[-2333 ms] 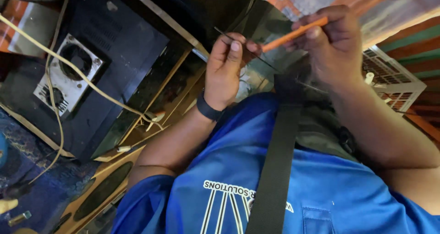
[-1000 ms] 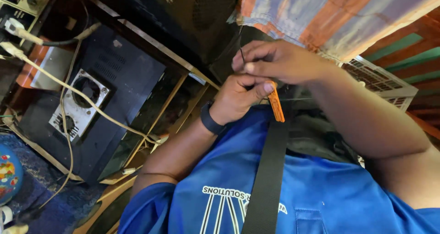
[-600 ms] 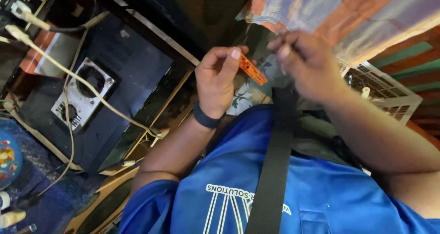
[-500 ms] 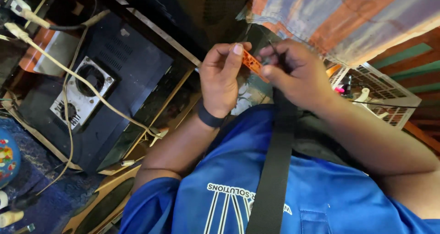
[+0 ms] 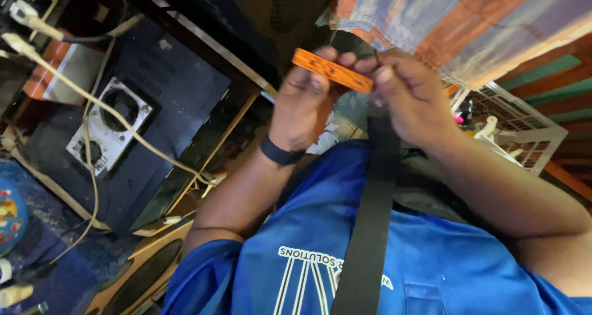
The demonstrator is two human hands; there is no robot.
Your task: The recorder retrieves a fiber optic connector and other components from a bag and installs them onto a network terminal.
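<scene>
two hands — left hand (image 5: 302, 102), right hand (image 5: 410, 96) — one orange strip (image 5: 333, 71)

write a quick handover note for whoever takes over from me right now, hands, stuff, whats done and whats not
Left hand: pinches one end of the orange strip.
Right hand: pinches its other end.
Things: the strip is held in the air at chest height, above the black strap. The black case with a fan lies to the left, the white basket to the right.
Done: strip in both hands.
Left: strip not set down; case and basket untouched.
</scene>
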